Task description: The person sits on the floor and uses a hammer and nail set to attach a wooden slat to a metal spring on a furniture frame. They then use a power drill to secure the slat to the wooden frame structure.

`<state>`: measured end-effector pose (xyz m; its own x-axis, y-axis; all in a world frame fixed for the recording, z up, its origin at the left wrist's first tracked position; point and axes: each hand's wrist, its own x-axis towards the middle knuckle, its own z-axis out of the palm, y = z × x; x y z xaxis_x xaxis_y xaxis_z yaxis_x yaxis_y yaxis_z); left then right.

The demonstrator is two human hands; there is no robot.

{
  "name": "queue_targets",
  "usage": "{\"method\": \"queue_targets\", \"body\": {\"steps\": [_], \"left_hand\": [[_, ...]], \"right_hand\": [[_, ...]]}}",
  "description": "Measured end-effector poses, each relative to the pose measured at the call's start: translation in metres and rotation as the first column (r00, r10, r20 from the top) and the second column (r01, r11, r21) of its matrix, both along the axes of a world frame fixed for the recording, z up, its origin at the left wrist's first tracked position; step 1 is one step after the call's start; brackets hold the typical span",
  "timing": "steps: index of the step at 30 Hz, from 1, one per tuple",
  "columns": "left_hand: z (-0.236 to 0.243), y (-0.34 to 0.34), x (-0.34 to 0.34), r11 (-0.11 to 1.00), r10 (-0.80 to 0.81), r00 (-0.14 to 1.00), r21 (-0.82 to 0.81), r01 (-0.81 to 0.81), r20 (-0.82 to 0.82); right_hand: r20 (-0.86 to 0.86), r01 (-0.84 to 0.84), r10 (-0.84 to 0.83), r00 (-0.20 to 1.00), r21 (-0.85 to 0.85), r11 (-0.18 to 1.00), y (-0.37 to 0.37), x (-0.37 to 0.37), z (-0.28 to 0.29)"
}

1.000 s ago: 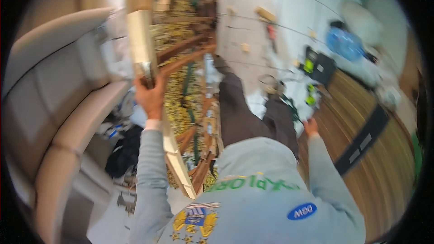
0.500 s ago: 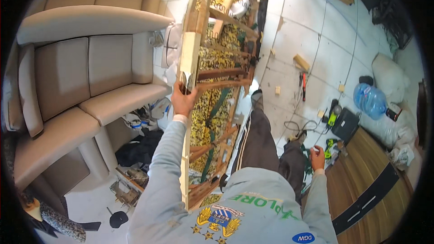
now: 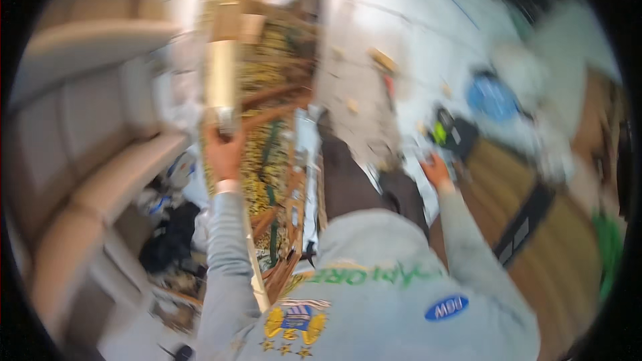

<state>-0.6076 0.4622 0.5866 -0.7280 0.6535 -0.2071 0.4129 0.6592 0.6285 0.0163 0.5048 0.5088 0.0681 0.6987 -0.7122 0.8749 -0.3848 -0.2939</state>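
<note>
A sofa's wooden frame (image 3: pixel 284 110) with springs and yellow-and-black patterned fabric behind it lies lengthwise on my left. My left hand (image 3: pixel 225 154) is closed round its left side rail, just below a pale wood block (image 3: pixel 223 77). Something light grey shows by the fingertips. My right hand (image 3: pixel 437 170) is off to the right, beside my leg and above the floor. Its fingers look curled together, and a small pale thing may be between them; blur hides what it is.
A beige sofa (image 3: pixel 100 180) stands at the left. On the right are a brown wood-grain panel (image 3: pixel 495 180), a black case (image 3: pixel 463 137), a green power tool (image 3: pixel 441 128) and a blue water bottle (image 3: pixel 491 97). Wood offcuts (image 3: pixel 383 60) lie on the tiled floor (image 3: pixel 428 33).
The view has swung, so the frame and floor things sit further left, and the picture is smeared. My left hand keeps its hold on the rail; my right hand stays on the right.
</note>
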Motion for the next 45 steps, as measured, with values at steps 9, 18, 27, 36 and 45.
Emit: {"method": "queue_targets", "body": {"steps": [9, 18, 27, 36, 45], "left_hand": [[-0.029, -0.004, -0.013, 0.983, -0.160, 0.966, -0.127, 0.136, -0.204], [-0.041, -0.024, -0.041, 0.936, -0.270, 0.905, -0.310, 0.167, -0.329], [-0.034, -0.034, -0.063, 0.874, -0.183, 0.930, -0.486, 0.005, -0.320], [0.025, -0.060, -0.107, 0.832, -0.242, 0.929, -0.553, 0.049, -0.281], [0.003, -0.054, 0.000, 0.940, -0.222, 0.974, -0.278, 0.200, -0.051]], "right_hand": [[-0.080, 0.199, -0.206, 0.975, -0.084, 0.976, -0.066, -0.002, 0.019], [0.071, 0.337, -0.331, 0.941, -0.133, 0.932, -0.112, 0.122, -0.108], [0.326, 0.457, -0.475, 0.817, 0.137, 0.879, -0.078, 0.244, -0.431], [0.321, 0.526, -0.545, 0.775, 0.151, 0.837, -0.057, 0.314, -0.652], [0.339, 0.385, -0.446, 0.828, 0.234, 0.893, -0.085, 0.246, -0.476]]}}
